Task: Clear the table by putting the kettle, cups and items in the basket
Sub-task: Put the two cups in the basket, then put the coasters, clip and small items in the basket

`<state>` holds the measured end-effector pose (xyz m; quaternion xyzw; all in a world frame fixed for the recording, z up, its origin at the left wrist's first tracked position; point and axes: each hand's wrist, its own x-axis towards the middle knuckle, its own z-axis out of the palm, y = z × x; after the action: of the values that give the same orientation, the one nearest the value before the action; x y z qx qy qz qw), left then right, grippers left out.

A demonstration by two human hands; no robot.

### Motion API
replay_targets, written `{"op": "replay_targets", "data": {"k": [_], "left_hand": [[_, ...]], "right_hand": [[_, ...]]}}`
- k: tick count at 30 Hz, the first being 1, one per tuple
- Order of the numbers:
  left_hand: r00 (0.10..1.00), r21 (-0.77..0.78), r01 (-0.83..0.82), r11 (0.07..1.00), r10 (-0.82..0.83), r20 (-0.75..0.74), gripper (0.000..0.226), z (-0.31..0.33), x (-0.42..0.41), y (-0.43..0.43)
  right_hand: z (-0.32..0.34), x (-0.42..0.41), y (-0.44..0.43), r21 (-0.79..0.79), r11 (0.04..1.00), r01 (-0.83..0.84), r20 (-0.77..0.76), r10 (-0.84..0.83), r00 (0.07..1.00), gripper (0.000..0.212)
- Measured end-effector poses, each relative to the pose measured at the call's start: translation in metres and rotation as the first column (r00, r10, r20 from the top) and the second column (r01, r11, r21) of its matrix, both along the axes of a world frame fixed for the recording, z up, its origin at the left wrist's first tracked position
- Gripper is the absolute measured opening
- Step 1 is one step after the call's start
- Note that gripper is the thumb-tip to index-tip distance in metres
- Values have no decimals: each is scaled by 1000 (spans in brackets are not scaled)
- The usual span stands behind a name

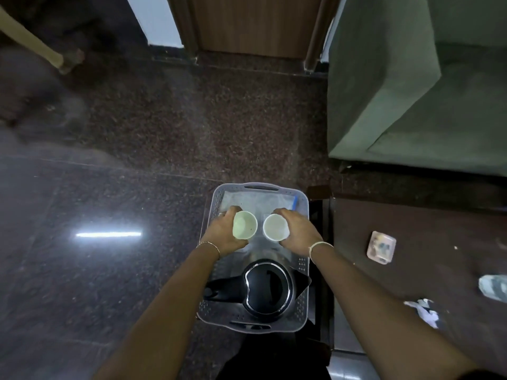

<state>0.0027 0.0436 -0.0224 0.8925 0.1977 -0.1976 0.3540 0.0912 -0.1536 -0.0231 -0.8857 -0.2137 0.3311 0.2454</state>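
Note:
A grey perforated plastic basket (pixel 303 204) stands low in front of me. A black kettle (pixel 267 290) sits in its near half, handle pointing left. My left hand (pixel 223 233) grips a pale green cup (pixel 244 224) over the basket's far half. My right hand (pixel 297 231) grips a white cup (pixel 275 227) right beside it. Both cups are upright with their openings facing me. A clear plastic bag (pixel 255 200) lies on the basket floor under the cups.
A dark brown table (pixel 411 223) stands to the right with a small pink packet (pixel 381 250), a crumpled wrapper (pixel 493 287) and white paper scraps (pixel 424 311) on it. A green sofa (pixel 397 78) is beyond it. Dark speckled floor (pixel 137 133) spreads left.

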Motion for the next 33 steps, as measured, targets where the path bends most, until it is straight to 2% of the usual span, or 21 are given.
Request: {"op": "replay_targets", "data": {"k": [6,14,20,25,29,33], "left_hand": [[988,55,125,991,-119,-94,77,-20,7,-2],[972,129,192,973,-171,-159,77,-31,6,-3],[963,136,203,970,-172,-209,86,-20,12,-5],[966,95,166,982,-142,-214,90,3,22,-13],[994,78,34,996,-25,-106,73,25,36,-36],[1000,54,0,999,-2,30,58,46,55,-84]], "right_hand": [[-22,6,7,-77,991,-114,4,115,993,67],[-34,5,7,-76,991,-110,-1,110,994,70],[-22,6,1,-84,985,-152,8,153,988,82],[5,3,-15,-52,993,-111,45,113,993,87],[25,-1,-42,-23,999,-39,89,41,995,85],[39,-6,-89,-11,999,43,117,-42,992,78]]}}
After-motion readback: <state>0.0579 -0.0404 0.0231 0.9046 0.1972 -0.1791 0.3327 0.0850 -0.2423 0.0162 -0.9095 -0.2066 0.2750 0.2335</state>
